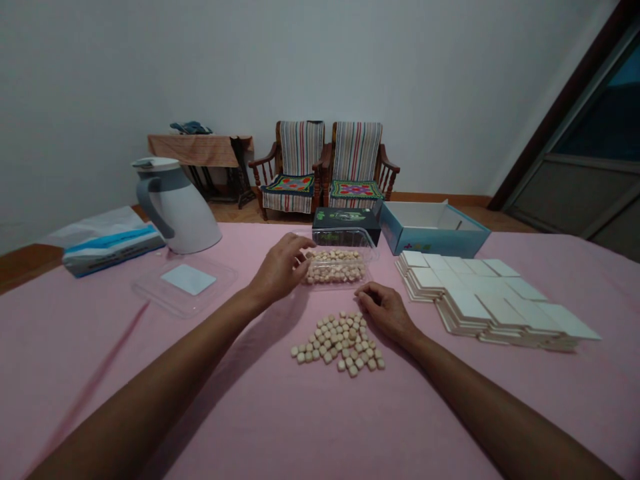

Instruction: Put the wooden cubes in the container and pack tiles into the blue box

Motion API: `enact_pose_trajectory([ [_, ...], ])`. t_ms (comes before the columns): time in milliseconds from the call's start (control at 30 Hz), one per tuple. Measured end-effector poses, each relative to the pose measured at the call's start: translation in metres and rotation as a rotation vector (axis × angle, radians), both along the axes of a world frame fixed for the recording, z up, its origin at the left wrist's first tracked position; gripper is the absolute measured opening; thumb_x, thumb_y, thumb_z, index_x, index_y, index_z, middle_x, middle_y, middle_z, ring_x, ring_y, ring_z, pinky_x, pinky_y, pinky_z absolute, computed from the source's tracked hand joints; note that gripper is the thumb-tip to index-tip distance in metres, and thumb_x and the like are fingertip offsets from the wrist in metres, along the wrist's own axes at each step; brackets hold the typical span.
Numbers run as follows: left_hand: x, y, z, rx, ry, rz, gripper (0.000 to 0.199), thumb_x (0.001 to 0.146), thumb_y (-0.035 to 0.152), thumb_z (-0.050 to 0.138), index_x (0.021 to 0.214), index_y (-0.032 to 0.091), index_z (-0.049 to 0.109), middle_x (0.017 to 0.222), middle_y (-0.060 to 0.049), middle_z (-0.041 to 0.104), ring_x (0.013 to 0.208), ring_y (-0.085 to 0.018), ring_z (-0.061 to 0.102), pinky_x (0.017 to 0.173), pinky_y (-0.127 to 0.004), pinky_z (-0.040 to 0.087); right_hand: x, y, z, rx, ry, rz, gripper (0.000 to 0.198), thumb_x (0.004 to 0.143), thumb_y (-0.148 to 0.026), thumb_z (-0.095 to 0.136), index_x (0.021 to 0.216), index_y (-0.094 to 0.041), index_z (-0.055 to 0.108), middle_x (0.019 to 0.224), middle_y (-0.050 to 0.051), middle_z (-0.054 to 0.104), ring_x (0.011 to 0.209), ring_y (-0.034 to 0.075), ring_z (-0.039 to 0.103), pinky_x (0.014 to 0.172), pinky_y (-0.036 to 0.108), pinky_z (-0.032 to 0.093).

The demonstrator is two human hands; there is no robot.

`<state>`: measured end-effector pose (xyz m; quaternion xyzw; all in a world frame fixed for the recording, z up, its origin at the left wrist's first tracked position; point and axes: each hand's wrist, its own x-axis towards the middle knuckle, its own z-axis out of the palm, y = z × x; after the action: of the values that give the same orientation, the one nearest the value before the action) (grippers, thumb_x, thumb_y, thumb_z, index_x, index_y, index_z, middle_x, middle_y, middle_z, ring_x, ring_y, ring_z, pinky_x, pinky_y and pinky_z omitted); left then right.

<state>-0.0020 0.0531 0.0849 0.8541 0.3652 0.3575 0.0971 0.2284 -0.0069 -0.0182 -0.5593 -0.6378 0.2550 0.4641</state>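
Note:
A clear plastic box [371, 250] with its lid raised stands mid-table, filled with small wooden cubes [336, 267]. My left hand [284, 268] is at the box's left side, thumb and fingers around its edge. Just in front and to the right of the box, my right hand [387, 312] is low over the tabletop with its fingers curled together. Whatever lies between those fingertips, if anything, is hidden. A loose pile of wooden cubes [345, 340] is spread on the pink cloth, its upper right part close to my right hand.
Stacked white square tiles [480, 293] are on the right. Behind them are an open blue box [435, 230] and a black box [345, 220]. On the left are a clear plastic lid [173, 303], a white jug [187, 217] and a tissue pack [115, 250]. Pink cloth [280, 420] covers the table.

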Motion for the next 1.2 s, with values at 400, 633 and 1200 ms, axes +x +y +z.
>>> enact_pose_trajectory([
  [400,0.000,-0.035,-0.039,-0.387,0.478,-0.263,0.016,0.069,0.010,0.055,0.082,0.014,0.063,0.074,-0.002,0.063,0.062,-0.012,0.054,0.055,-0.020,0.037,-0.001,0.001,-0.004,-0.025,0.001,0.007,0.015,0.079,-0.027,0.052,0.075,-0.017,0.063,0.064,0.000,0.061,0.061,0.014,0.054,0.056,0.024,0.040],
  [633,0.003,-0.037,-0.043,-0.348,0.444,-0.260,0.013,0.069,0.010,0.056,0.079,0.015,0.062,0.071,-0.001,0.061,0.059,-0.011,0.052,0.054,-0.020,0.035,0.000,0.001,-0.006,-0.015,0.002,0.009,0.017,0.080,-0.028,0.052,0.076,-0.017,0.063,0.064,0.000,0.060,0.060,0.014,0.054,0.055,0.024,0.040],
  [1200,0.009,-0.018,-0.019,-0.120,0.345,-0.286,0.015,0.077,0.009,0.055,0.089,0.015,0.063,0.079,-0.003,0.062,0.065,-0.011,0.055,0.059,-0.022,0.042,0.000,0.002,-0.003,-0.003,-0.021,0.007,0.017,0.081,-0.028,0.052,0.076,-0.017,0.064,0.065,0.000,0.060,0.062,0.014,0.054,0.057,0.024,0.039],
])
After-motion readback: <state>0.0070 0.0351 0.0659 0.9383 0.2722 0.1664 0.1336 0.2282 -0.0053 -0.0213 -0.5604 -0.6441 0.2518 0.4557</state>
